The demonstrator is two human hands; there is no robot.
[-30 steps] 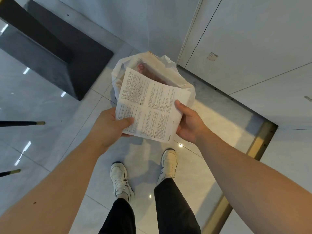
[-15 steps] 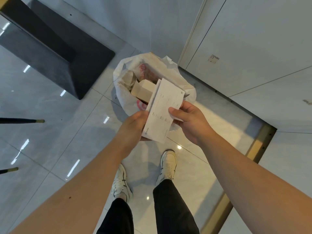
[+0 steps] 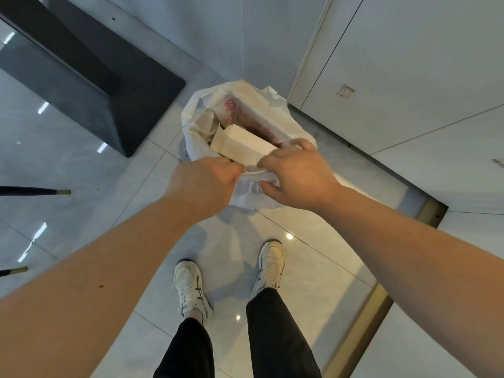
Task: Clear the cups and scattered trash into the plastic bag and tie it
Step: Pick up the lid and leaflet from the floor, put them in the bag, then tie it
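A white plastic bag (image 3: 196,137) with red print stands open on the floor by the wall corner. Inside it lie a pale cardboard box (image 3: 240,144) and some brown paper. Just above the bag's near rim, my left hand (image 3: 201,184) and my right hand (image 3: 294,173) meet, both closed on the printed paper sheet (image 3: 257,174). The sheet is folded down to a narrow white strip and is mostly hidden by my fingers.
A dark table base (image 3: 81,77) stands on the floor at the left. Two thin chair legs (image 3: 35,191) reach in from the left edge. White cabinet panels (image 3: 409,64) and a brass floor strip (image 3: 362,331) lie on the right. My shoes (image 3: 191,287) are below the bag.
The open printed sheet has been folded in half, then down to a small strip. Both hands have come together and dropped toward the bag's near rim, uncovering the box inside.
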